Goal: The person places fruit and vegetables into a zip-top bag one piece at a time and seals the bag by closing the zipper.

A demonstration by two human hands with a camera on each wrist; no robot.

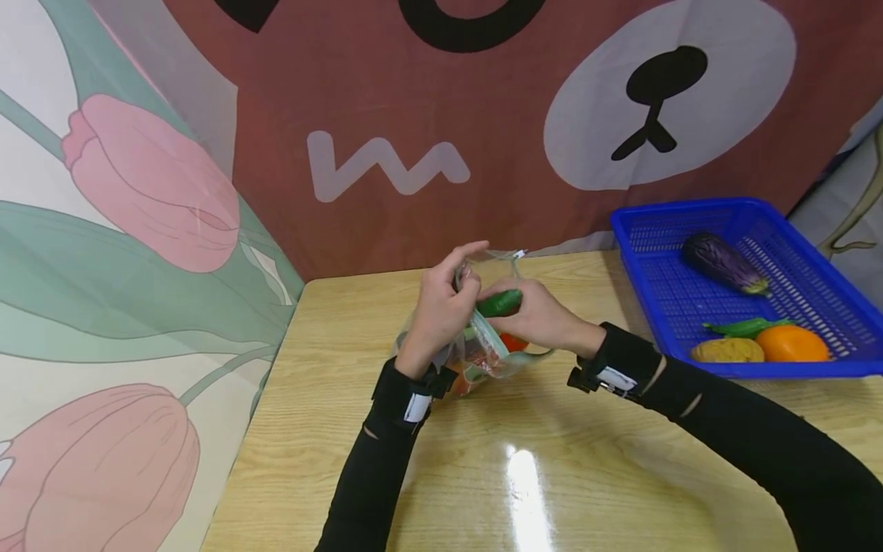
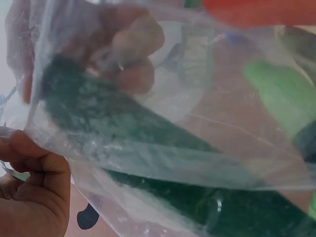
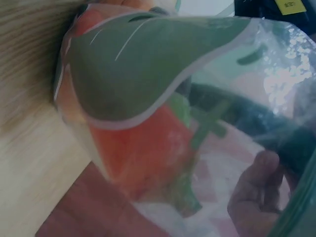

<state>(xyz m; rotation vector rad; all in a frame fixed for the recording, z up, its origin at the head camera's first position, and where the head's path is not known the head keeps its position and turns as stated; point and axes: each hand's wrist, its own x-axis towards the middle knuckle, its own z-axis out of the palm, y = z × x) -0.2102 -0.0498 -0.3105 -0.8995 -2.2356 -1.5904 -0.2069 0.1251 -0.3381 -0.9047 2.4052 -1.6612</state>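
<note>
A clear zip bag [image 1: 493, 362] with a pale zip strip stands on the table, its mouth up. My left hand [image 1: 441, 307] pinches the bag's rim on the left side, index finger raised. My right hand [image 1: 541, 316] grips a dark green cucumber [image 1: 500, 303] at the bag's mouth. Through the plastic in the left wrist view, the cucumber [image 2: 163, 133] slants downward inside the bag. A red vegetable with a green stem [image 3: 143, 153] lies in the bag in the right wrist view. Printed green patterns on the plastic partly hide the contents.
At the right stands a blue plastic basket [image 1: 641, 284]. It holds an eggplant [image 1: 724, 263], a potato [image 1: 727, 350], an orange round item [image 1: 792, 343] and a green pepper-like vegetable [image 1: 748, 328]. A printed cloth [image 1: 386, 238] hangs behind the wooden table [image 1: 331, 429].
</note>
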